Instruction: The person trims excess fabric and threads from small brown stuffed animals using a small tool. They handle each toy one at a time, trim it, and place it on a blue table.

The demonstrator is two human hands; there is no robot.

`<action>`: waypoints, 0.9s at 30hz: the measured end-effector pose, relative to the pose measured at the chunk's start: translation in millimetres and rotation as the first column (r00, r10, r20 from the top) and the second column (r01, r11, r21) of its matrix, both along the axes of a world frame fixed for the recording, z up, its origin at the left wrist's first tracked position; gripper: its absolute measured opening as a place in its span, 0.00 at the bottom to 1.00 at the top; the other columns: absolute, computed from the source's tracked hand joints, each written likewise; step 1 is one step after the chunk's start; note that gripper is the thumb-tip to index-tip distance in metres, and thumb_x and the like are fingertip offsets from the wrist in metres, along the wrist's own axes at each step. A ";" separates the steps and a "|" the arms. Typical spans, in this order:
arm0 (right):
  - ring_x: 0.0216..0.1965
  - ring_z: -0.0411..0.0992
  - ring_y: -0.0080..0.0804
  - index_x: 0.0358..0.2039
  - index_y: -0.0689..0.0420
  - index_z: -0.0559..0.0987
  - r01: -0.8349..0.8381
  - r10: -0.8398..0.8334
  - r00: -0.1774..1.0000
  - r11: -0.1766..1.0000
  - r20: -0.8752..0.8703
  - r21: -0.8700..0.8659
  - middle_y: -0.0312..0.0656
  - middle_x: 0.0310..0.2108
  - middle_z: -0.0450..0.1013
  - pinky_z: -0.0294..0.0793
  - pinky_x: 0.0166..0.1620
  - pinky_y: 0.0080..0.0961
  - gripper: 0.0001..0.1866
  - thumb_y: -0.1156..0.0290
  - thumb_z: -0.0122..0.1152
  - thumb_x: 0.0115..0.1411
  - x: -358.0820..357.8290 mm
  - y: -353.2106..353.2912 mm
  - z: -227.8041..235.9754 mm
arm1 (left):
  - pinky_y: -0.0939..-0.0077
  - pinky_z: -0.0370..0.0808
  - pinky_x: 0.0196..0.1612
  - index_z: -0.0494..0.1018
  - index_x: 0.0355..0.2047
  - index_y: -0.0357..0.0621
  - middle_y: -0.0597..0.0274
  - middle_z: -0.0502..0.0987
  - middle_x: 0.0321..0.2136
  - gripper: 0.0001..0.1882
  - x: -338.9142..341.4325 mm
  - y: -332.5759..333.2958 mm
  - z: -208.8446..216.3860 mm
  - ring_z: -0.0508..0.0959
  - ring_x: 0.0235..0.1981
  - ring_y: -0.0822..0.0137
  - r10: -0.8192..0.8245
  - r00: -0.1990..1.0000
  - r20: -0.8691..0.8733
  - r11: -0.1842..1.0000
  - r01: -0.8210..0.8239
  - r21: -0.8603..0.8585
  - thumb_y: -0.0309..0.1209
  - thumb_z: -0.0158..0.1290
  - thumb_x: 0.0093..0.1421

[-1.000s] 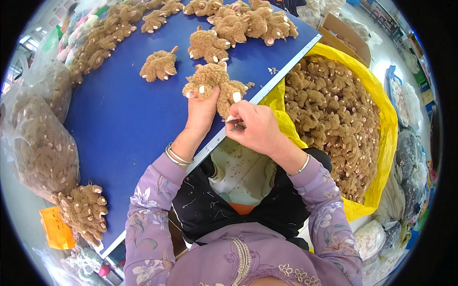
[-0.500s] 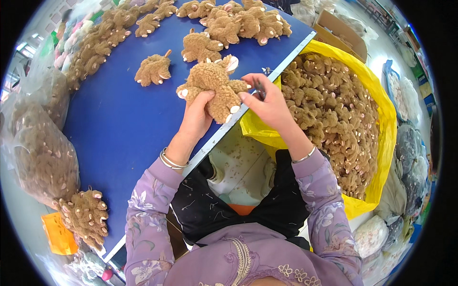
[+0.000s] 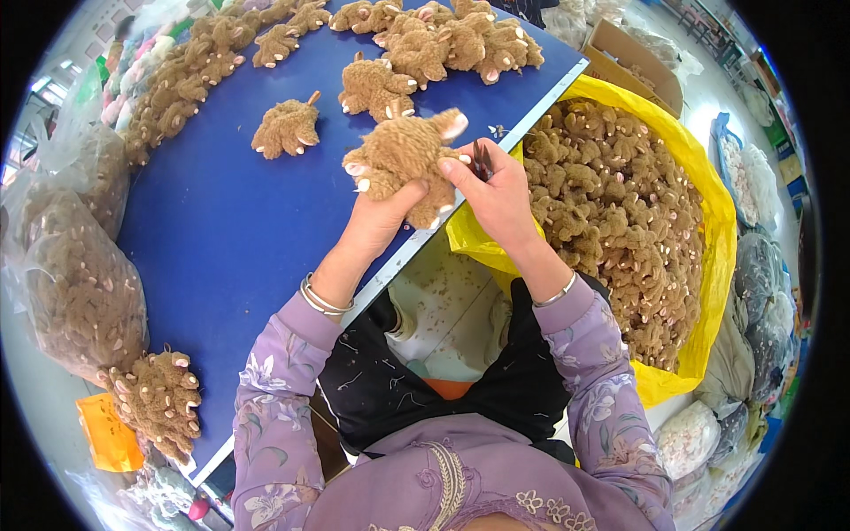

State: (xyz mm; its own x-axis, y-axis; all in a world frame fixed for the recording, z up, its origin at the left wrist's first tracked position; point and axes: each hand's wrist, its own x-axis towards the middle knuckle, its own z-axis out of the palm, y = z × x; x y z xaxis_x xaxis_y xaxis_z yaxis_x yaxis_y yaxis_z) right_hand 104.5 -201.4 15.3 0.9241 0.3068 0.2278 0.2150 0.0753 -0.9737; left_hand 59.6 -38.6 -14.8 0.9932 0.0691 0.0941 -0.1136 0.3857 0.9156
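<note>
My left hand (image 3: 382, 215) grips the lower part of a curly brown plush toy (image 3: 405, 152) with white-tipped paws and a pale-lined ear. The toy looks limp and is held above the near edge of the blue table (image 3: 221, 239). On its right side, my right hand (image 3: 498, 190) pinches one of the toy's limbs between thumb and fingers. Dark thread snips (image 3: 481, 161) are tucked in that same hand, their tips pointing up. Just beyond, a similar brown plush piece (image 3: 375, 87) lies on the table, and another one (image 3: 286, 128) rests to its left.
At my right stands a yellow bag (image 3: 722, 265) full of brown plush pieces, with a cardboard box (image 3: 633, 66) behind it. More pieces form a pile (image 3: 425, 44) at the table's far side. Clear plastic bags (image 3: 75, 265) of plush line the left edge, near an orange packet (image 3: 111, 434).
The plush toy has turned in my hands and shifted slightly right. My right hand has closed in on its limb, and the snips now show more plainly.
</note>
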 end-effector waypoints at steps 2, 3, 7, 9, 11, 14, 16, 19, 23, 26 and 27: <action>0.24 0.59 0.11 0.28 0.61 0.74 0.054 -0.053 0.998 0.998 0.025 -0.042 0.25 0.22 0.65 0.60 0.27 0.15 0.09 0.70 0.64 0.58 4.1 -1.3 0.2 | 0.73 0.73 0.50 0.65 0.54 0.36 0.60 0.74 0.46 0.23 -4.7 2.3 -1.3 0.75 0.47 0.69 -0.008 0.999 -0.040 0.981 0.015 0.191 0.25 0.53 0.58; 0.24 0.59 0.11 0.27 0.61 0.74 0.090 -0.088 0.995 0.995 0.035 -0.048 0.25 0.22 0.65 0.60 0.27 0.15 0.09 0.69 0.64 0.58 9.1 -4.2 -0.4 | 0.74 0.74 0.49 0.66 0.53 0.36 0.61 0.75 0.45 0.22 -7.1 2.1 0.0 0.75 0.46 0.70 -0.011 0.998 -0.060 0.959 0.027 0.284 0.25 0.53 0.57; 0.24 0.59 0.12 0.25 0.59 0.75 0.041 -0.052 0.996 0.989 -0.078 -0.141 0.25 0.21 0.66 0.60 0.26 0.16 0.13 0.64 0.64 0.58 25.7 -13.8 -3.9 | 0.77 0.74 0.43 0.68 0.50 0.35 0.64 0.77 0.39 0.20 -8.8 -5.3 7.2 0.76 0.40 0.73 -0.004 0.994 -0.108 0.944 0.039 0.328 0.25 0.54 0.57; 0.23 0.59 0.12 0.27 0.59 0.76 -0.022 -0.002 0.987 0.989 -0.160 -0.149 0.24 0.20 0.65 0.59 0.26 0.16 0.15 0.60 0.65 0.57 27.4 -15.6 1.2 | 0.77 0.74 0.44 0.68 0.50 0.35 0.63 0.76 0.40 0.19 -6.1 -4.5 5.8 0.76 0.41 0.72 0.017 0.995 -0.099 0.967 0.009 0.256 0.25 0.53 0.57; 0.24 0.60 0.12 0.29 0.59 0.76 -0.057 0.027 0.974 0.990 -0.227 -0.125 0.25 0.22 0.66 0.60 0.27 0.16 0.15 0.60 0.65 0.57 30.2 -17.3 1.3 | 0.76 0.74 0.44 0.68 0.50 0.35 0.63 0.76 0.41 0.19 -5.3 -4.5 3.6 0.76 0.41 0.72 0.026 0.997 -0.074 0.981 -0.011 0.196 0.25 0.53 0.57; 0.29 0.64 0.13 0.36 0.62 0.77 -0.192 0.160 0.961 0.973 -0.223 -0.130 0.29 0.28 0.70 0.64 0.31 0.16 0.15 0.62 0.65 0.57 25.1 -18.6 5.6 | 0.75 0.75 0.45 0.69 0.50 0.36 0.62 0.76 0.43 0.18 -4.8 -7.2 4.0 0.76 0.43 0.72 0.021 1.000 -0.010 0.983 -0.019 0.183 0.26 0.53 0.60; 0.31 0.65 0.14 0.38 0.63 0.77 -0.297 0.279 0.929 0.954 -0.242 -0.039 0.30 0.31 0.71 0.66 0.33 0.17 0.15 0.64 0.65 0.58 18.2 -14.9 3.3 | 0.74 0.75 0.47 0.69 0.50 0.37 0.61 0.75 0.44 0.17 -5.3 -11.9 10.3 0.75 0.44 0.72 0.010 0.999 0.037 0.968 -0.020 0.250 0.30 0.53 0.62; 0.30 0.65 0.14 0.38 0.63 0.78 -0.289 0.271 0.931 0.957 -0.243 -0.038 0.29 0.29 0.72 0.67 0.33 0.17 0.11 0.69 0.62 0.59 17.0 -14.8 6.6 | 0.76 0.75 0.42 0.70 0.48 0.37 0.61 0.77 0.42 0.17 -0.2 -13.1 3.0 0.77 0.40 0.73 0.093 0.995 -0.043 0.993 -0.096 -0.064 0.36 0.51 0.64; 0.28 0.65 0.14 0.35 0.63 0.77 -0.246 0.221 0.954 0.963 -0.204 -0.107 0.28 0.26 0.71 0.66 0.32 0.16 0.08 0.71 0.60 0.60 21.2 -19.5 5.2 | 0.81 0.73 0.31 0.74 0.41 0.37 0.65 0.78 0.31 0.14 0.8 -10.2 0.4 0.76 0.29 0.75 0.133 0.976 -0.171 0.990 -0.124 0.063 0.37 0.50 0.64; 0.26 0.63 0.13 0.33 0.62 0.77 -0.232 0.224 0.965 0.971 -0.135 -0.053 0.27 0.24 0.69 0.65 0.30 0.17 0.08 0.70 0.60 0.61 23.8 -22.0 -2.7 | 0.83 0.70 0.25 0.74 0.35 0.38 0.68 0.75 0.24 0.11 -2.6 -10.6 7.9 0.73 0.22 0.77 0.147 0.972 -0.184 0.963 -0.098 0.252 0.35 0.51 0.63; 0.25 0.63 0.14 0.32 0.62 0.76 -0.236 0.222 0.964 0.968 -0.147 -0.086 0.27 0.23 0.68 0.64 0.29 0.17 0.08 0.69 0.60 0.61 25.4 -24.0 -5.3 | 0.83 0.70 0.25 0.74 0.34 0.39 0.68 0.74 0.23 0.10 -2.0 -6.3 6.8 0.72 0.21 0.78 0.117 0.974 -0.193 0.963 -0.064 0.261 0.34 0.51 0.63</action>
